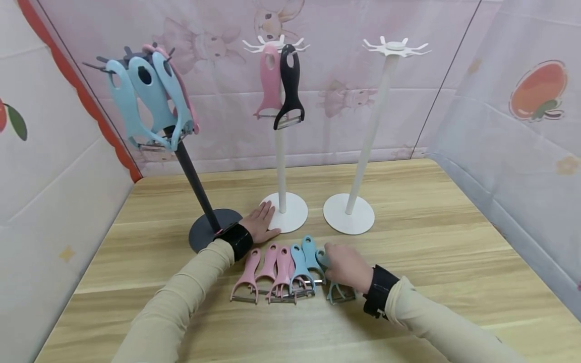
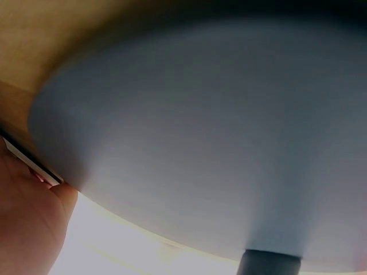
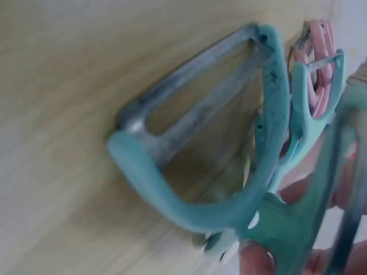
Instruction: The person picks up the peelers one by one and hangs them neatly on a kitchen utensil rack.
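Observation:
My left hand (image 1: 259, 223) lies with straight fingers on the white round base (image 1: 295, 214) of the middle stand. In the left wrist view the dark stand's base (image 2: 172, 132) fills most of the picture. At the right end of a row of peelers, my right hand (image 1: 348, 267) grips a light blue peeler (image 3: 281, 226) by its handle, fingers curled round it. A second light blue peeler head (image 3: 275, 97) shows beside it, close over the table. To the left lie pink peelers (image 1: 271, 262) and more light blue peelers (image 1: 308, 252), blades toward me.
A dark stand (image 1: 192, 169) at left carries several light blue peelers (image 1: 152, 93) and a pink one. On the middle white stand (image 1: 281, 161) hang one pink peeler (image 1: 271, 80) and one black peeler (image 1: 290, 75). Another white stand (image 1: 369, 136) with bare hooks stands at right.

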A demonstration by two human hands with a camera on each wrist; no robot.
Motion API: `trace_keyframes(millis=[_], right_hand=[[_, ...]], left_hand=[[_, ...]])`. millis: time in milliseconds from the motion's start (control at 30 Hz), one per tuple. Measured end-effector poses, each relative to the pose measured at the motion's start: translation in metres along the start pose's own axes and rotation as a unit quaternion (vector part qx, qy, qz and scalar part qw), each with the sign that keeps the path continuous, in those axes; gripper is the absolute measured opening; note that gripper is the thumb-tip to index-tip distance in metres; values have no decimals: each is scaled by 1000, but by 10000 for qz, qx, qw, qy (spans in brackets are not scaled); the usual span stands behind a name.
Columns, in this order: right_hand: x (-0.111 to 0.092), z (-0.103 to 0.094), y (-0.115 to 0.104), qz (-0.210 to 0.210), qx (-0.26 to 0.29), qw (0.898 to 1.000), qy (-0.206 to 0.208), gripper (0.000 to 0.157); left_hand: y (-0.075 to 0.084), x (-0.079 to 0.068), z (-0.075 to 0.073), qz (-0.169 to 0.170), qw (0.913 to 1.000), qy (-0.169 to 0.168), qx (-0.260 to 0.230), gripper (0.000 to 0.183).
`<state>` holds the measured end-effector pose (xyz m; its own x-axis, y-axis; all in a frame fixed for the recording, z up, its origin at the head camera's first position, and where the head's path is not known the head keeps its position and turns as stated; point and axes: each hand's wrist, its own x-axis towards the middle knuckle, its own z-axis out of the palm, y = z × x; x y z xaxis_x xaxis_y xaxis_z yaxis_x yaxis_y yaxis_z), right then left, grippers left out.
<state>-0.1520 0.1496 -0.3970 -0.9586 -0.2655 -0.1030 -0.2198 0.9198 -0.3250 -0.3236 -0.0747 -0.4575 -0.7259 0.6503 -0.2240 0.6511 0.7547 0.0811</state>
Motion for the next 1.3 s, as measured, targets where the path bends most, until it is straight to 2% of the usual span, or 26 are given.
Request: trace_keyframes(millis=[133, 267, 367, 500, 533, 600, 667, 767, 867, 967, 1033, 1133, 1200, 1300], right_hand=[[1, -8, 2, 40, 34, 9998, 215, 15], [2, -22, 2, -221, -18, 9961, 857, 12], [3, -33, 1, -538, -37, 9892, 1362, 18], [6, -47, 0, -847, -3, 9763, 1991, 3], [8, -51, 0, -916, 15, 9716, 2181, 7], [11, -61, -1, -1105, 92, 9569, 2683, 19], [15, -73, -1, -1339, 324, 9356, 3250, 25], [26, -95, -2, -1596, 836, 8940, 4102, 25], [39, -120, -6, -1737, 1371, 8496, 4787, 26], [50, -143, -14, -1830, 1781, 8100, 5279, 27], [57, -157, -21, -1903, 2050, 7877, 5489, 28], [68, -175, -31, -1955, 2316, 7690, 5629, 27], [75, -187, -38, -1851, 2554, 7651, 5613, 27], [85, -201, -46, -1649, 2877, 7684, 5474, 27]], left_hand=[[2, -2, -3, -17, 10000, -18, -11, 74], [1, -2, -2, -38, 10000, 0, -4, 74], [-1, 0, 0, -24, 10000, 32, 26, 75], [-3, 3, 4, -35, 10000, 4, 78, 76], [-4, 3, 5, -41, 10000, -8, 77, 76], [-4, 3, 5, -35, 10000, 12, 36, 76], [-5, 4, 6, -9, 10000, 62, -7, 76], [-6, 4, 8, 47, 9999, 138, 37, 76], [-7, 5, 10, 53, 9998, 143, 142, 76], [-7, 5, 9, 54, 9999, 132, 87, 76], [-6, 4, 8, 45, 9999, 117, 33, 75], [-5, 3, 6, 33, 9999, 79, 82, 76], [-4, 3, 5, 14, 9999, 39, 115, 76], [-2, 1, 1, -9, 9999, 14, 100, 76]])
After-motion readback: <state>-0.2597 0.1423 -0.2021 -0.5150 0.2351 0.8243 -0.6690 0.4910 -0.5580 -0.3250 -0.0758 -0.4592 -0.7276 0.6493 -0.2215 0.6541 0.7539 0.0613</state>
